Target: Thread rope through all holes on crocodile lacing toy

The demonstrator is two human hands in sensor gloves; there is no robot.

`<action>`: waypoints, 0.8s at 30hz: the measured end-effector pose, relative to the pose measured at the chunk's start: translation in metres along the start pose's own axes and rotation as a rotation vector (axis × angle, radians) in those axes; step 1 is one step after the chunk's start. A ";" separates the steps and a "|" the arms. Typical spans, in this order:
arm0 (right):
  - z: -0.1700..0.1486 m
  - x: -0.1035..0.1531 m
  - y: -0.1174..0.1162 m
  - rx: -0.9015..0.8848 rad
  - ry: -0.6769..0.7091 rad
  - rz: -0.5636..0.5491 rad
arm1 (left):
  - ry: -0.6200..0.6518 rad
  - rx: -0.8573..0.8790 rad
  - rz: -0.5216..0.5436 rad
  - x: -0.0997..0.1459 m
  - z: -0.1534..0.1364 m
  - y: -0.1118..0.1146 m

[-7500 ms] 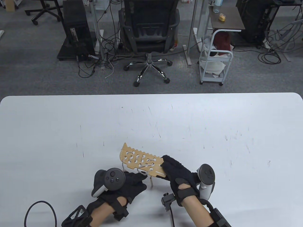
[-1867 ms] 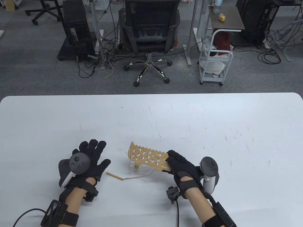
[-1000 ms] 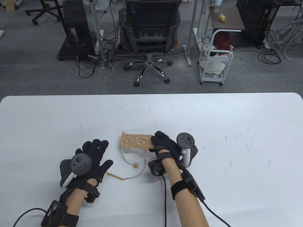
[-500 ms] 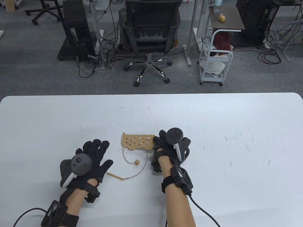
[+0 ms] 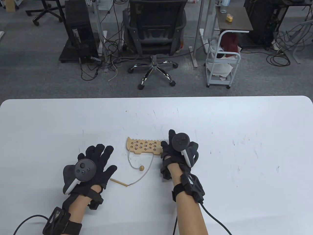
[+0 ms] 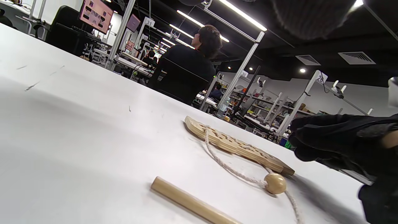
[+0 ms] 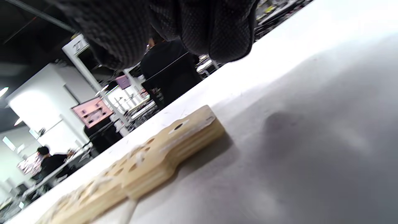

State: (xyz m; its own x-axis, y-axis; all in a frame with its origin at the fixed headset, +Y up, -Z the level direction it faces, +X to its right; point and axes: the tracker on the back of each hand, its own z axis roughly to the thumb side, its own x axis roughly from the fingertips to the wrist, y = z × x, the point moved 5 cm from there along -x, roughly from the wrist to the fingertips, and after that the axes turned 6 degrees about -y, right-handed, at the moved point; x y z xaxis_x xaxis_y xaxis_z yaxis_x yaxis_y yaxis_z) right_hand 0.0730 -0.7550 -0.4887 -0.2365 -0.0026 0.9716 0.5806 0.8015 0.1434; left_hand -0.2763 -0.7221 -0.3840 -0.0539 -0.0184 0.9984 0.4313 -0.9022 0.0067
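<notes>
Although the lacing appears finished, the left hand [image 5: 94,166], low left in the table view, lies flat with fingers spread, holding nothing. Just right of it the wooden needle [image 5: 118,182] and bead [image 5: 141,168] lie loose on the worktop [image 5: 244,171]; a snag on the slack rope [image 5: 146,171] could drag the toy. The crocodile lacing toy [image 5: 143,146] lies flat at centre. The right hand [image 5: 174,149] sits at its right end; its grasp cannot be told. No containers are on the worktop.
</notes>
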 end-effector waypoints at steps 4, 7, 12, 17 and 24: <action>0.011 0.013 0.007 0.153 0.117 0.006 | -0.005 -0.001 -0.001 0.000 0.000 0.000; 0.018 0.026 0.015 0.235 0.184 -0.002 | -0.010 -0.004 0.002 0.000 0.000 0.000; 0.026 0.051 0.035 0.295 0.270 -0.020 | -0.030 -0.027 0.025 0.000 -0.002 -0.003; 0.024 0.072 0.059 0.262 0.300 -0.058 | -0.043 -0.029 0.015 -0.001 -0.004 -0.001; 0.019 0.101 0.077 0.235 0.322 -0.050 | -0.057 -0.040 0.028 0.000 -0.006 -0.003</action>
State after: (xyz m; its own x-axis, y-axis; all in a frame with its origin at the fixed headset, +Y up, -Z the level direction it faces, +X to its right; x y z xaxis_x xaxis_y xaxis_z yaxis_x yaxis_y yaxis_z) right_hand 0.0793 -0.6822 -0.3835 0.0175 -0.2026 0.9791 0.3720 0.9103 0.1817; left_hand -0.2828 -0.7215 -0.3847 0.0098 -0.0206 0.9997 0.3951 -0.9184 -0.0228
